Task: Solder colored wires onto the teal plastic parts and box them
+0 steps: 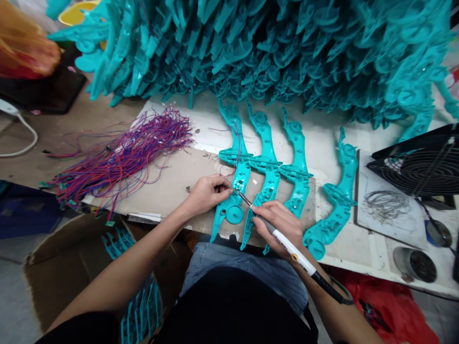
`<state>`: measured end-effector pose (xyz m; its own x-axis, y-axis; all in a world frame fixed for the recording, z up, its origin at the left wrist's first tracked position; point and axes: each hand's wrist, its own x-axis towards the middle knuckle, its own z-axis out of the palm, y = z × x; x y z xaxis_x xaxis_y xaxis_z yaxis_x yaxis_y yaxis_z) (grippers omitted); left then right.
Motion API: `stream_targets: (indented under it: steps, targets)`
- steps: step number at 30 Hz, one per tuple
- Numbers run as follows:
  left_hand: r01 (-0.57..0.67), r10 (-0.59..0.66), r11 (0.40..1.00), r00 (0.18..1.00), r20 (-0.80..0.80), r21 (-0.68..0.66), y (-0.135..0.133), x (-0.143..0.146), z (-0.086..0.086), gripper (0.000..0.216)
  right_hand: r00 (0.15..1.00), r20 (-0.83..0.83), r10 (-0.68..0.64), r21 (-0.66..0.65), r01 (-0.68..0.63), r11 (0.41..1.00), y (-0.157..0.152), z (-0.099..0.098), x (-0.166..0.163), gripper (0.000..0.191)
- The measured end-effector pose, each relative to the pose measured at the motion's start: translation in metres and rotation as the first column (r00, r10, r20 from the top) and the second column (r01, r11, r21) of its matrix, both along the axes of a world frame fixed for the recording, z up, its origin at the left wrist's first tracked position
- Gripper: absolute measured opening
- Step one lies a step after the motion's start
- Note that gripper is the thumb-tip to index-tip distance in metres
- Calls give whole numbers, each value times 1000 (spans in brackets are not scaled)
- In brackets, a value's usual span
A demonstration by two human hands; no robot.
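Several teal plastic shells lie side by side at the table's front edge. My left hand (208,193) pinches a thin red-and-blue wire (234,148) against the leftmost teal shell (234,184). My right hand (281,224) is closed round a white soldering iron (287,243), its metal tip touching the same shell right beside my left fingertips. The second shell (267,177) and third shell (297,181) lie just to the right; a fourth shell (335,200) lies further right.
A bundle of red and blue wires (122,157) lies at the left on the table (172,181). A big heap of teal shells (287,48) fills the back. A black fan (419,167) and solder wire coil (387,203) sit at right. A cardboard box (71,263) stands below left.
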<state>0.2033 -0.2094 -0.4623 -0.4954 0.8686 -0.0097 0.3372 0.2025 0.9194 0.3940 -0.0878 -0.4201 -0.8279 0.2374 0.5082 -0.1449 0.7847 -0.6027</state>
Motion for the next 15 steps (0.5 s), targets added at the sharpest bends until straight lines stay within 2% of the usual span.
stream_targets:
  steps: [8,15]
  targets:
    - [-5,5,1000,1000,14,-3,0,-1,1,12,1000,6,-12,7,12,1000,1,0,0,25]
    - [-16,16,1000,1000,12,-1,1,-1,0,12,993,33,-114,12,114,993,7,13,5,27]
